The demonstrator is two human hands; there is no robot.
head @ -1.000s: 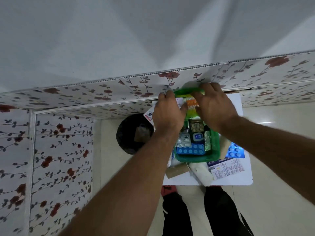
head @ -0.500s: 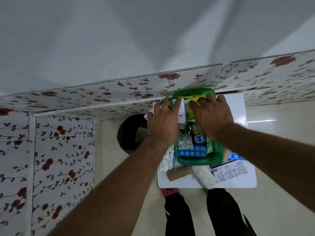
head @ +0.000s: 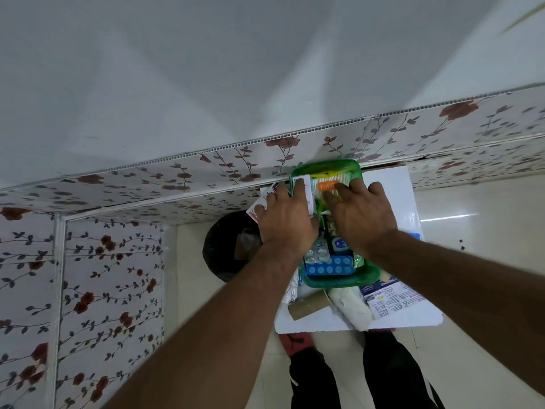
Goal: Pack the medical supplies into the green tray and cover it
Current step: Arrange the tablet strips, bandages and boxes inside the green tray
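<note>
Green tray [head: 339, 283], the container being packed, is seen just right of centre in the frame, resting on a white table [head: 392, 187] that is set against a floral-patterned wall panel [head: 177, 178]. Both hands are laid over the far half of the tray. The left hand [head: 287, 221] is spread flat, fingers extended, with its fingertips pressed on a white medicine box [head: 303, 184] at the tray's far-left corner; nothing is clenched in it. The right hand [head: 361, 214] is likewise opened flat, its fingers resting on a pack of cotton swabs with an orange label [head: 327, 185]; whether anything is pinched beneath the palm cannot be told. In the near half of the tray a blue blister pack [head: 328, 268] is seen, with silver blister strips [head: 317, 253] just beyond it. Outside the tray, along the table's near edge, a cardboard tube [head: 309, 304], a white bandage roll [head: 352, 308] and a printed leaflet [head: 389, 298] are laid side by side. A black bin [head: 227, 246] is placed on the floor to the left of the table.
</note>
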